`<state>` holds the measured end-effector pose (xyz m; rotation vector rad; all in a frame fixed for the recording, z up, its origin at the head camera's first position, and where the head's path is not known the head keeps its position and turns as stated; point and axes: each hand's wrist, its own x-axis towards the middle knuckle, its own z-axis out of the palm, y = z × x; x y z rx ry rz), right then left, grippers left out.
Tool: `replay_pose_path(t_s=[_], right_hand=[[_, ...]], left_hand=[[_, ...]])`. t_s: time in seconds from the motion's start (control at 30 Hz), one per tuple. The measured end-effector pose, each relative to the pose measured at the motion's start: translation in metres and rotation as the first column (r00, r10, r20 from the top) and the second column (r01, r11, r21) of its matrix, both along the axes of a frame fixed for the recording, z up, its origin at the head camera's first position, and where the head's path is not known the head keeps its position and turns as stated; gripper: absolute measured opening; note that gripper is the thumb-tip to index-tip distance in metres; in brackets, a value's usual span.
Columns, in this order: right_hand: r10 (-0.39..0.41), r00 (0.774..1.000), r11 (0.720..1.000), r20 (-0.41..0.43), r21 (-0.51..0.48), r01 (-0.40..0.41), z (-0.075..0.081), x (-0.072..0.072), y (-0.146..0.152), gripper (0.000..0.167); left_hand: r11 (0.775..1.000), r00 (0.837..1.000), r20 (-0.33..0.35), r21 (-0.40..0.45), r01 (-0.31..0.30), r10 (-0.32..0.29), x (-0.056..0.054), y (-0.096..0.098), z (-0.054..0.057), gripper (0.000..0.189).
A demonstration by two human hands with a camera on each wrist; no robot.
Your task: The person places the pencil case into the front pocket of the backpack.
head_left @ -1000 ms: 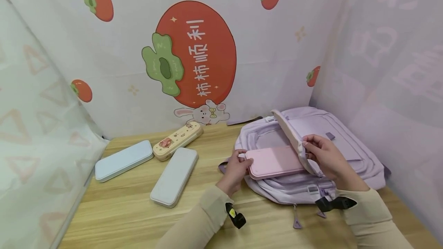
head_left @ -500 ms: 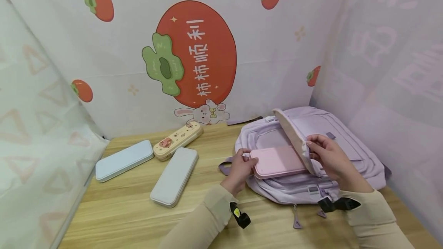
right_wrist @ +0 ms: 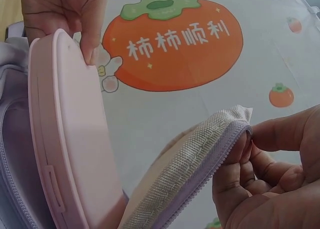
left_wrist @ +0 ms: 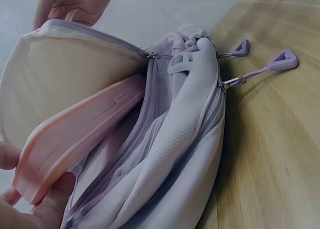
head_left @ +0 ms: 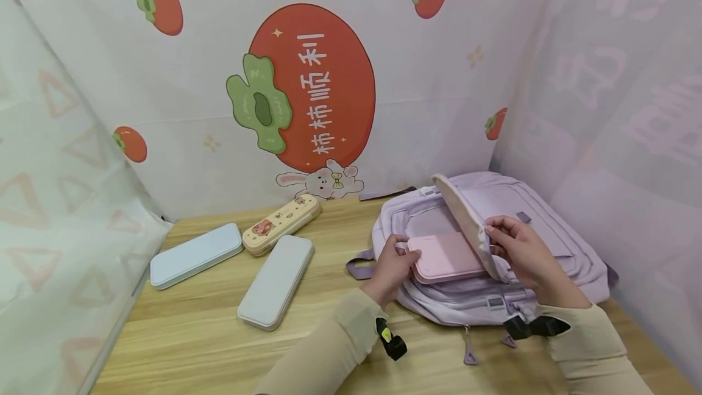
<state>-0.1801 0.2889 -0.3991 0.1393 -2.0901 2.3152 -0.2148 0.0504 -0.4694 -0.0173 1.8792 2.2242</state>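
A pink pencil case lies partly inside the unzipped pocket of a lilac backpack. My left hand pinches the case's outer end between thumb and fingers. The case's far end is hidden under the pocket flap. My right hand pinches the zippered edge of that flap and holds it raised. In the left wrist view, the case slants into the pocket mouth, its small side clasp showing. The right wrist view shows the flap edge gripped between thumb and curled fingers.
Left on the wooden table lie a light blue case, a cream case with printed pictures and a pale grey case. Zip pulls hang at the bag's front. A printed cloth stands behind.
My left hand has moved right with the pink pencil case, and less of the case shows outside the flap. The right hand has shifted slightly right, with the flap raised a little more.
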Motion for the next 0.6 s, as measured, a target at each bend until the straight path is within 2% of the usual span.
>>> replay_pose_path(t_s=[0.33,0.6], right_hand=[[0.006,1.0,1.0,-0.015,-0.026,-0.007,-0.001,0.002,0.002,0.025],[0.016,1.0,0.999,-0.027,-0.032,-0.017,-0.002,0.002,0.005,0.027]], left_hand=[[0.999,1.0,-0.028,-0.047,0.0,-0.001,-0.001,0.01,-0.005,0.033],[0.995,0.999,-0.045,-0.1,0.026,-0.03,0.003,0.017,-0.003,0.031]])
